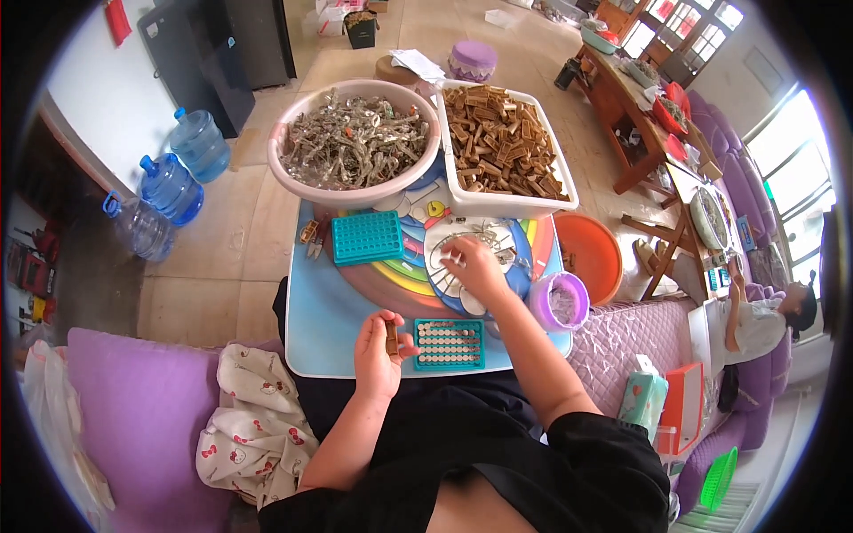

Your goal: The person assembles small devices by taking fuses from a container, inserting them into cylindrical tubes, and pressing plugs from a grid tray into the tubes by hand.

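Note:
My left hand [377, 357] is closed round a small brown rectangular piece [392, 338], held upright near the table's front edge. Over the middle of the table, my right hand [476, 270] has its fingers curled into a pinch; anything between them is too small to make out. Loose small metal-looking parts [484, 234] lie scattered just beyond it. A teal rack [449, 365] with rows of white round-topped pieces sits between my forearms. Farther off at left stands a teal perforated block [367, 259]. Pliers [314, 247] and another brown piece [307, 232] lie beside it.
A pink basin [277, 153] of tangled strips and a white tub [511, 206] of brown pieces stand at the table's far side. A purple container [580, 316] and orange basin [593, 258] are at right. Another person [760, 324] sits far right. Water bottles [169, 189] stand left.

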`<action>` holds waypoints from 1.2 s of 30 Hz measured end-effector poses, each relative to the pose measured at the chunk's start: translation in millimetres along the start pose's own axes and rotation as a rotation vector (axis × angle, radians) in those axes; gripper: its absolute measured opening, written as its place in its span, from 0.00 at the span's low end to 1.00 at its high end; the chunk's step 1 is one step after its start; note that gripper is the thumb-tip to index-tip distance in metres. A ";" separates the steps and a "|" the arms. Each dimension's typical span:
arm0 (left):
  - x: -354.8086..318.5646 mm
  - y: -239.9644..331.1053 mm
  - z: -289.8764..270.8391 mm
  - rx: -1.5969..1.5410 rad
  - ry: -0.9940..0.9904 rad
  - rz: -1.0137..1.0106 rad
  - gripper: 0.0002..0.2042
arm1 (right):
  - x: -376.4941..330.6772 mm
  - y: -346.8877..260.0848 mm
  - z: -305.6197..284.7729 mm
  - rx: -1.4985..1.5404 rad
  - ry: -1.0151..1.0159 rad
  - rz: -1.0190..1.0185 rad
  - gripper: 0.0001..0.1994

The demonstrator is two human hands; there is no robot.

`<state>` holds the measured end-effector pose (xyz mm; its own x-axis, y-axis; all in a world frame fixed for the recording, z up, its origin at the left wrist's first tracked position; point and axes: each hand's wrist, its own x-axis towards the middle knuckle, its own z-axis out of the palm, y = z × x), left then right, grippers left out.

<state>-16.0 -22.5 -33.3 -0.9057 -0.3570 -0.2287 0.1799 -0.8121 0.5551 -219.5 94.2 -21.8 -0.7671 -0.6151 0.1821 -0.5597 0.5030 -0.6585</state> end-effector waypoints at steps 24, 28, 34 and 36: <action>3.1 3.1 28.2 0.436 -0.083 -0.059 0.11 | -33.9 -46.5 -52.2 0.461 0.115 0.013 0.01; 9.7 2.1 62.9 0.521 -0.156 0.138 0.16 | -75.5 -66.9 -55.3 0.264 -0.014 -0.065 0.03; 9.8 -6.7 50.8 0.721 -0.144 0.014 0.11 | -99.1 -61.8 -46.5 0.423 0.089 -0.016 0.08; 3.5 -9.2 52.1 0.720 -0.112 0.066 0.11 | -100.1 -62.1 -44.9 0.492 0.106 -0.179 0.09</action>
<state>-40.8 7.7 2.4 -0.9425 -0.3139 -0.1147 -0.0266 -0.2717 0.9620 -122.0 151.8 33.7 -0.7147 -0.5875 0.3796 -0.4914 0.0356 -0.8702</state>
